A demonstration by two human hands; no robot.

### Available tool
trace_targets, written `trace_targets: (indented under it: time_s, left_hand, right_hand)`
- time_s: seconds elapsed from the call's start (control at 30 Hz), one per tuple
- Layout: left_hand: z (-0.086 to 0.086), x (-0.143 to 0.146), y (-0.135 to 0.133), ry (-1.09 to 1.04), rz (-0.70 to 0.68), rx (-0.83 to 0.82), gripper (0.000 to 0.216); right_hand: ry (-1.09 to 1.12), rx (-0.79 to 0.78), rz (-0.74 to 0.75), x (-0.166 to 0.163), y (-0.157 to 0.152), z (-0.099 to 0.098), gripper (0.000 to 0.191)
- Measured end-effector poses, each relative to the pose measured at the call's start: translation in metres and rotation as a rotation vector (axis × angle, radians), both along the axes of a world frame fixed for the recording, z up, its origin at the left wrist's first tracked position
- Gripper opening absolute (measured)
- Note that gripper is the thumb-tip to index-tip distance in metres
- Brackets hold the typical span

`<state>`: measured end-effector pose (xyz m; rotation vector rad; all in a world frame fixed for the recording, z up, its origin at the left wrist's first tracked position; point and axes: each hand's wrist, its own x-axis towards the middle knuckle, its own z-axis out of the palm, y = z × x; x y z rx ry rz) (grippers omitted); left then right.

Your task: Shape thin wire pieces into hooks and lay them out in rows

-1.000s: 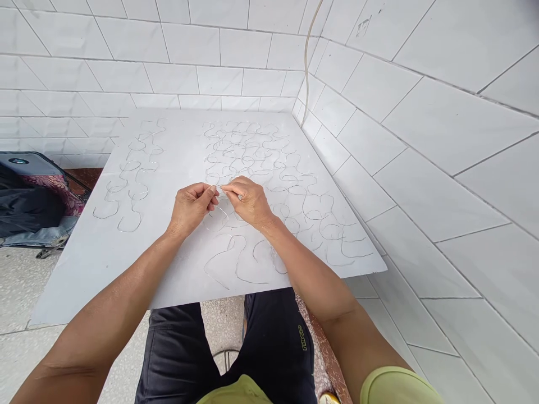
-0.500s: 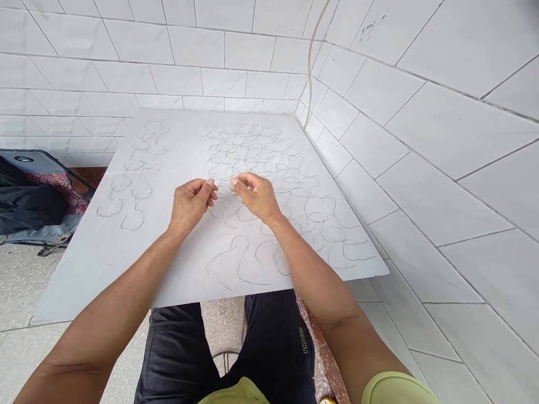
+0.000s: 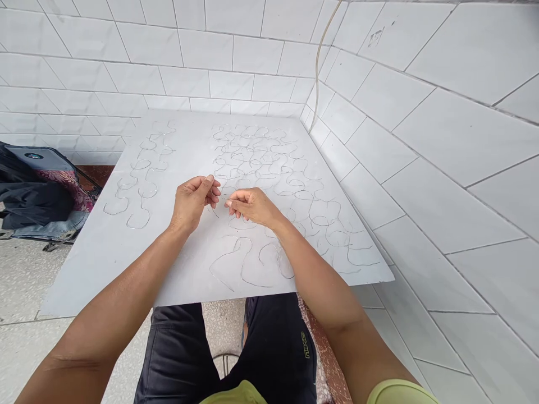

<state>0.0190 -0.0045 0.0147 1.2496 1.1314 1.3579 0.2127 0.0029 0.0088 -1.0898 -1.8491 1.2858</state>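
Note:
A white board (image 3: 84, 264) lies across my lap, covered with thin bent wire pieces. My left hand (image 3: 192, 203) is raised just above the board's middle, its thumb and fingers pinched on a short curved wire (image 3: 213, 209) that hangs down from them. My right hand (image 3: 251, 205) is close beside it, fingers curled with the fingertips pinched together; whether it holds anything is too small to see. Several curved wires (image 3: 269, 168) lie in a dense patch behind and right of my hands. A smaller column of wires (image 3: 141, 179) lies at the left.
White tiled walls close in the board at the back and along the right (image 3: 421, 168). A thin cable (image 3: 320, 62) hangs down the corner. Dark bags and clothes (image 3: 37, 196) lie on the floor at the left. My dark trousers (image 3: 236, 348) show below the board.
My hands have drawn slightly apart. The right hand dropped lower and turned, its fingers now pointing left; the left hand stays pinched on the wire. The view shifted a little.

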Motion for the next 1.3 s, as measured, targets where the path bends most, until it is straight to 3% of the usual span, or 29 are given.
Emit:
trace_targets:
  time_s: [0.2,0.3,0.57,0.8,1.07,1.3]
  left_hand:
    - [0.002,-0.003,0.002,0.008,-0.003,-0.047,0.043]
    - [0.002,-0.005,0.003,0.052,-0.073,-0.085,0.040]
    - [-0.006,-0.005,0.006,-0.001,-0.294,-0.236,0.038]
    - [-0.005,-0.007,0.007,-0.057,-0.230,-0.220,0.035]
    - [-0.008,-0.004,0.005,-0.130,-0.219,-0.254,0.033]
    - [-0.005,-0.004,0.005,-0.126,-0.220,-0.269,0.035]
  right_hand:
    - [0.012,0.094,-0.139,-0.002,0.002,-0.005,0.025]
    - [0.010,0.154,-0.178,-0.002,0.004,-0.010,0.026]
    - [-0.002,0.234,-0.117,-0.005,-0.002,-0.009,0.023]
    - [-0.066,0.014,-0.176,-0.006,0.002,-0.010,0.032]
    - [-0.128,0.194,-0.164,-0.019,-0.004,-0.022,0.033]
    - [-0.085,0.075,-0.184,-0.018,-0.001,-0.018,0.028]
